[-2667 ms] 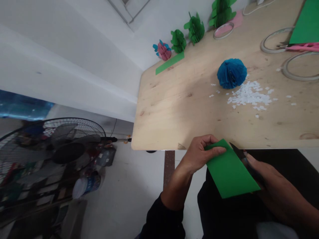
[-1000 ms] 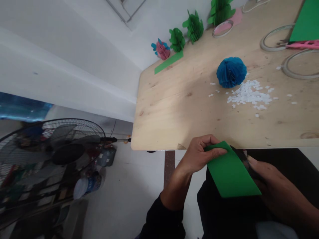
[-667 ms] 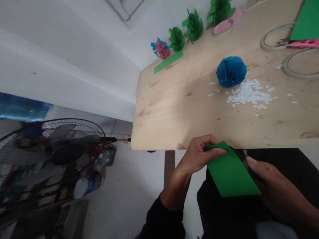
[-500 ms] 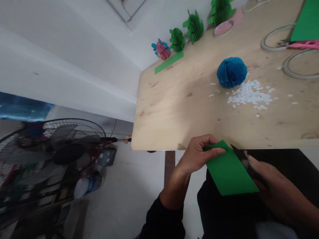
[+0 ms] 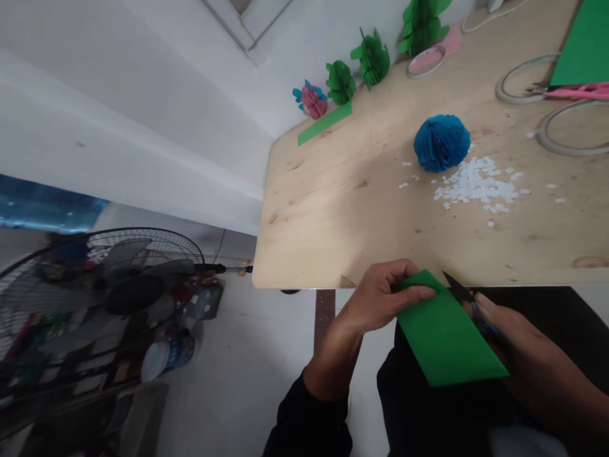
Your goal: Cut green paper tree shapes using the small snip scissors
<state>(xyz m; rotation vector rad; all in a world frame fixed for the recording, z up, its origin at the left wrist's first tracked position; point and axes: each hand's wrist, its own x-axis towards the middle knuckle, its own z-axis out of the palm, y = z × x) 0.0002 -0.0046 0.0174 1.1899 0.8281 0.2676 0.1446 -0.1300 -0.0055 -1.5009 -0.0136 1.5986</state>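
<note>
My left hand (image 5: pixel 380 295) pinches the top edge of a green piece of paper (image 5: pixel 450 336) between thumb and fingers, just in front of the table edge. The paper hangs slanted over my lap. My right hand (image 5: pixel 518 336) is wrapped round a pair of scissors (image 5: pixel 457 289), whose dark pointed blade rises beside the paper's right edge. Most of the handle is hidden by my fingers. Whether the blade touches the paper I cannot tell.
On the wooden table (image 5: pixel 309 222) are a blue paper ball (image 5: pixel 441 143), a heap of white paper bits (image 5: pixel 478 181), tape rolls (image 5: pixel 566 149), pink scissors (image 5: pixel 578 92) and a green strip (image 5: pixel 325 124). Green paper pineapple-like shapes (image 5: pixel 373 58) line the wall. A fan (image 5: pixel 136 292) stands left.
The green paper has shifted slightly right and down in view, held in my left hand. The scissors blade stands out more clearly beside it. Both hands keep their grip.
</note>
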